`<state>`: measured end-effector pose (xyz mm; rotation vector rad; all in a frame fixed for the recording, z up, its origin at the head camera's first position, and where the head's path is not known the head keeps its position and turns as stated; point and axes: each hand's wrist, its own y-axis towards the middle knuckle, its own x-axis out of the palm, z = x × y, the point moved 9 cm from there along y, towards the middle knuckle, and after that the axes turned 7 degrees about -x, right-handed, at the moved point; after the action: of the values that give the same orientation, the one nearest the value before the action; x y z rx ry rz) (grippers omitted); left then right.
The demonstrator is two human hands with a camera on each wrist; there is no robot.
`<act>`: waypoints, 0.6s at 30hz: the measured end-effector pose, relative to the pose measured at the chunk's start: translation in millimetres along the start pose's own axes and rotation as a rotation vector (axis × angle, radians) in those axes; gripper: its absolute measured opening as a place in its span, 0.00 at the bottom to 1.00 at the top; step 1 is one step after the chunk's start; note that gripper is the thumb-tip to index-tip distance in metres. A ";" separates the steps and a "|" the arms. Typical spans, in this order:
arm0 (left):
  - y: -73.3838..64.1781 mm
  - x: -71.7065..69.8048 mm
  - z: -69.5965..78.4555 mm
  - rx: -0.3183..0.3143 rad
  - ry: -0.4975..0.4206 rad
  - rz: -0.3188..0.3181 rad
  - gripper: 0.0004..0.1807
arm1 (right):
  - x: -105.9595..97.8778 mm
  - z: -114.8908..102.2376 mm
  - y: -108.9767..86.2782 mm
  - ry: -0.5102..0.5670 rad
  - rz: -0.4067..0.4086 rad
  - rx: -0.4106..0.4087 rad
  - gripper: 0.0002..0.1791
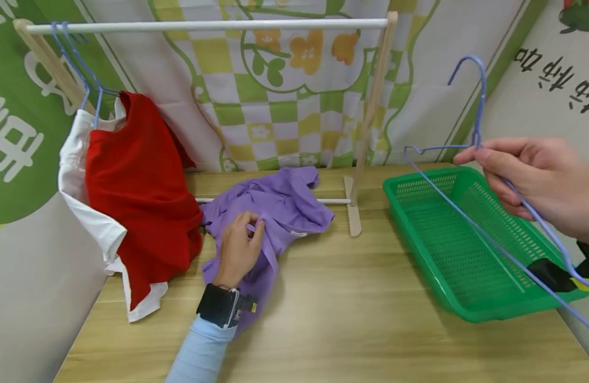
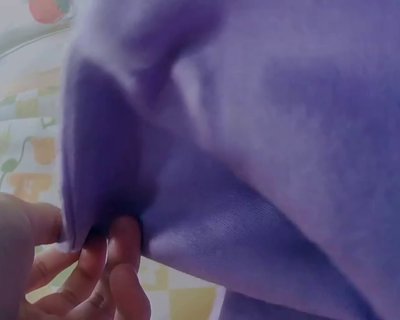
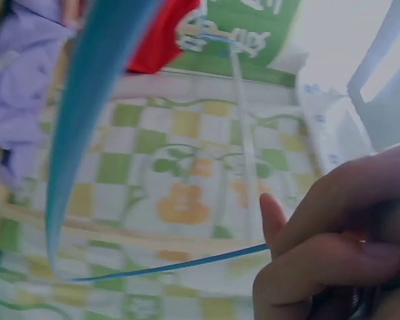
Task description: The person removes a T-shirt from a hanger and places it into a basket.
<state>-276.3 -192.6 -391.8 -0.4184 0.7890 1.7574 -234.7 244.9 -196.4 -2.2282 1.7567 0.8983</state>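
The purple top (image 1: 270,194) lies crumpled on the wood-grain table (image 1: 342,314), toward the rear, between the two uprights of the clothes rack (image 1: 208,25) and over part of its lower white bar. A small whitish label shows near its front right edge. The left hand (image 1: 240,250) is on the garment's front left portion, thumb and fingers pinching a fold; the left wrist view shows the cloth edge caught between thumb and fingertips. A black wrist device (image 1: 218,305) is strapped above a light blue sleeve (image 1: 203,346). The right hand (image 1: 545,183), raised at the right, holds a periwinkle-blue hanger (image 1: 483,96) by its neck: thumb and index finger pinch just beneath the hook, remaining fingers bent inward. The hook points up, and the shoulder bars bear no garment. In the head view the hanger crosses in front of the green plastic basket (image 1: 457,250); whether they touch cannot be determined. The basket stands to the right of the rack, its bottom perforated. At the rack's left end, a red top (image 1: 136,181) and a white garment (image 1: 76,154) hang side by side, the red partly covering the white. Behind the rack is a green-and-yellow checked curtain (image 1: 284,111).
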 end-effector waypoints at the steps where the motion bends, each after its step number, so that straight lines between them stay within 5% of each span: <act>1: -2.9 0.2 -1.3 -0.005 0.012 -0.012 0.07 | -3.8 -7.5 6.1 -0.009 0.005 -0.017 0.19; 7: -19.0 2.7 -4.4 -0.002 0.062 -0.061 0.08 | -8.5 -55.5 58.3 -0.022 -0.029 -0.058 0.28; 13: -24.9 -11.8 -6.9 -0.012 0.078 -0.028 0.06 | 36.8 -98.1 125.0 0.133 -0.082 -0.108 0.25; 18: -26.5 -22.0 -10.1 -0.034 0.082 -0.028 0.07 | 72.9 -98.5 173.4 0.132 -0.032 -0.105 0.23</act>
<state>-245.3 -210.7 -393.1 -0.5244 0.8082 1.7389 -351.6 86.5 -116.9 -2.4264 1.7611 0.8754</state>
